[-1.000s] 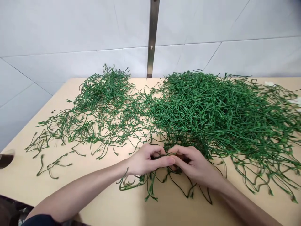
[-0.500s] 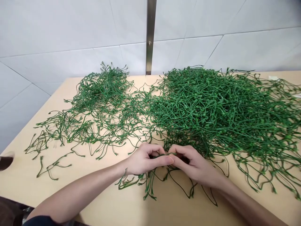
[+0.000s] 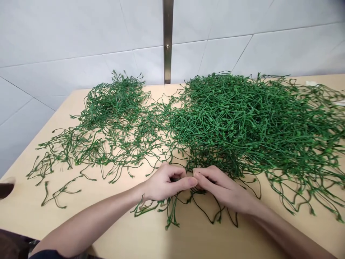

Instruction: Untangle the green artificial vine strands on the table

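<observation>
My left hand (image 3: pixel 167 183) is closed in a pinch, thumb against the bent forefinger, just in front of the large pile. Tip to tip with it, my right hand (image 3: pixel 225 190) is pinched too. A thin green plastic stem (image 3: pixel 234 217) hangs out below my right hand; its gripped part is mostly hidden by the fingers. Several more green stems (image 3: pixel 172 212) with small forked bud tips lie under and in front of my left hand. Behind both hands is a large tangled pile of such stems (image 3: pixel 237 118).
A smaller heap of green stems (image 3: pixel 113 102) lies at the back left, with loose ones (image 3: pixel 60 194) scattered forward. The wooden table (image 3: pixel 129 237) meets a tiled wall (image 3: pixel 81 32) with a metal strip (image 3: pixel 167 46). A dark round hole (image 3: pixel 5 189) is at the table's left edge.
The green stem seen between the fingertips is now hidden, and its hanging end has moved up and left. The hands stay together; the view has shifted slightly.
</observation>
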The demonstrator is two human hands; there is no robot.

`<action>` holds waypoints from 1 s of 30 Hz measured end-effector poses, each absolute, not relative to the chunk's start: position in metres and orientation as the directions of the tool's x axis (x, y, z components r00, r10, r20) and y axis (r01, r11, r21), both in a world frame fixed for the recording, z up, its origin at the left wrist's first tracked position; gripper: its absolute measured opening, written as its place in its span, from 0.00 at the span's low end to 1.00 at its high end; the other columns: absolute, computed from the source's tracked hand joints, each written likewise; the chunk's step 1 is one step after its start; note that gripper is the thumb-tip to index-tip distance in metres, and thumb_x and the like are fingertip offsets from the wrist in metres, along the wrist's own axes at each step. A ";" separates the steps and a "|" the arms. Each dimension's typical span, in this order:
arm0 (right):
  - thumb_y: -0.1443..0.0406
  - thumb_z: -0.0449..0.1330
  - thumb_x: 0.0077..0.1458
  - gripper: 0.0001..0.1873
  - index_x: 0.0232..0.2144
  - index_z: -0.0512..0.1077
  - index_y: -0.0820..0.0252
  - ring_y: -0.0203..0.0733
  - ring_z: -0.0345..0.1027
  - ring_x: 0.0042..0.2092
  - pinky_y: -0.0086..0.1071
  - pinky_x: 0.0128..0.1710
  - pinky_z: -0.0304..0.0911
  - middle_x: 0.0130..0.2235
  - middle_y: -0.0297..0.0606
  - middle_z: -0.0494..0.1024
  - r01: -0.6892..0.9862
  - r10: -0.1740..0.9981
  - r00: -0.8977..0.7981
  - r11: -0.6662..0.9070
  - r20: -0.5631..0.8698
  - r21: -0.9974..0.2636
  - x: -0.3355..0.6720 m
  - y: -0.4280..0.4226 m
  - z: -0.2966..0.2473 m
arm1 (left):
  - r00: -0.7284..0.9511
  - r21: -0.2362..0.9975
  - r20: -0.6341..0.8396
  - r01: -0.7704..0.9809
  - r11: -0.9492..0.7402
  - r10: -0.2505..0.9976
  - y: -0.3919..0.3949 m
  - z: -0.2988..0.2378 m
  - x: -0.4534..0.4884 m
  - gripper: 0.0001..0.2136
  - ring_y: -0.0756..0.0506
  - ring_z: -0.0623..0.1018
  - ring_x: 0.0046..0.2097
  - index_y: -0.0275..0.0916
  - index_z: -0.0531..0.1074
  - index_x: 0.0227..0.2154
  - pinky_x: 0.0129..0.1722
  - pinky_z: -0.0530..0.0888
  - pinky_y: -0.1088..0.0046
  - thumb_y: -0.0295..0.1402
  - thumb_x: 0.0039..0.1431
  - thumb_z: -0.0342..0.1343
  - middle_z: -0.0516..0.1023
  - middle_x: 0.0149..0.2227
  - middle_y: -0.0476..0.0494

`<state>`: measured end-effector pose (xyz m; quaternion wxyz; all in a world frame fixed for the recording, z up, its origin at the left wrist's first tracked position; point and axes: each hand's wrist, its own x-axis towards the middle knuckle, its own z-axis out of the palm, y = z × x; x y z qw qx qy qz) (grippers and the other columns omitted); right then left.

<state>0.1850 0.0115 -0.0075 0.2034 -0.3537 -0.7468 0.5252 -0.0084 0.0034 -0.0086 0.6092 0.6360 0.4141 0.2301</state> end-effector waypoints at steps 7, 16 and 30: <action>0.43 0.53 0.57 0.31 0.18 0.51 0.59 0.29 0.39 0.22 0.29 0.20 0.38 0.20 0.26 0.46 0.226 0.666 -0.745 0.204 -0.033 -0.953 0.185 0.013 -0.015 | 0.641 0.973 -0.228 0.118 0.200 0.733 0.008 -0.009 -0.011 0.25 0.55 0.53 0.20 0.35 0.66 0.18 0.19 0.50 0.77 0.56 0.46 0.60 0.55 0.15 0.56; 0.48 0.64 0.50 0.35 0.14 0.45 0.60 0.28 0.36 0.22 0.29 0.20 0.36 0.19 0.25 0.42 0.163 0.678 -0.730 0.295 0.086 -0.941 0.181 0.011 -0.020 | 0.592 0.965 -0.260 0.173 0.195 0.763 0.005 -0.009 -0.009 0.26 0.57 0.51 0.19 0.35 0.64 0.13 0.18 0.47 0.76 0.53 0.33 0.69 0.53 0.12 0.58; 0.41 0.47 0.59 0.32 0.46 0.73 0.59 0.26 0.52 0.20 0.30 0.17 0.49 0.47 0.48 0.71 -0.095 0.864 -0.447 0.211 0.231 -0.973 0.195 0.017 -0.018 | 0.383 0.952 -0.257 -0.059 0.301 0.888 0.010 -0.014 -0.018 0.25 0.53 0.62 0.19 0.35 0.70 0.21 0.17 0.56 0.75 0.54 0.57 0.49 0.66 0.19 0.49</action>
